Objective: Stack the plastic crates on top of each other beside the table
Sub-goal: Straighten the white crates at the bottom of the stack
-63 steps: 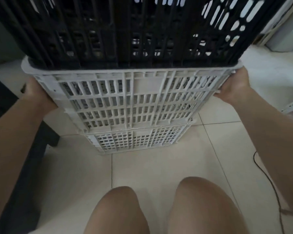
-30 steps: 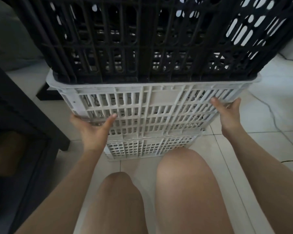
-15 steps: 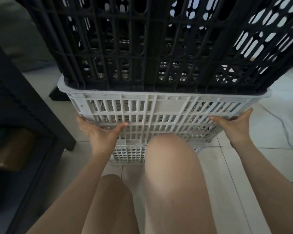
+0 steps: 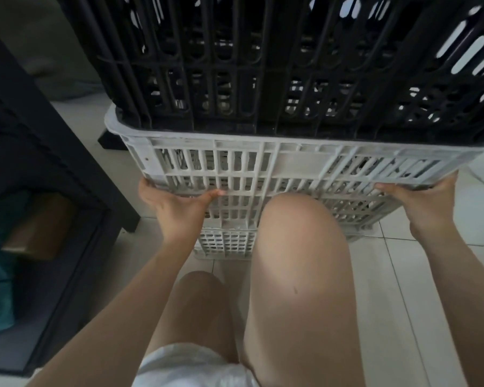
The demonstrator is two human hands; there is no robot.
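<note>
A black slatted crate (image 4: 277, 68) sits nested in a white slatted crate (image 4: 277, 166), which rests on another white crate (image 4: 224, 244) on the tiled floor. My left hand (image 4: 176, 208) presses flat against the near wall of the upper white crate at its left corner, fingers spread. My right hand (image 4: 427, 202) grips the same crate under its rim at the right corner. My raised knee (image 4: 296, 227) touches the crate's front wall and hides part of it.
A dark table (image 4: 40, 129) with a leg reaching the floor stands immediately left of the stack. A brown box (image 4: 37, 227) lies under it. Pale tiled floor (image 4: 402, 289) stretches to the right and in front.
My hands left the crate's upper rim and came lower on its front wall and corners. My knee rose against the crate. The view moved closer to the stack.
</note>
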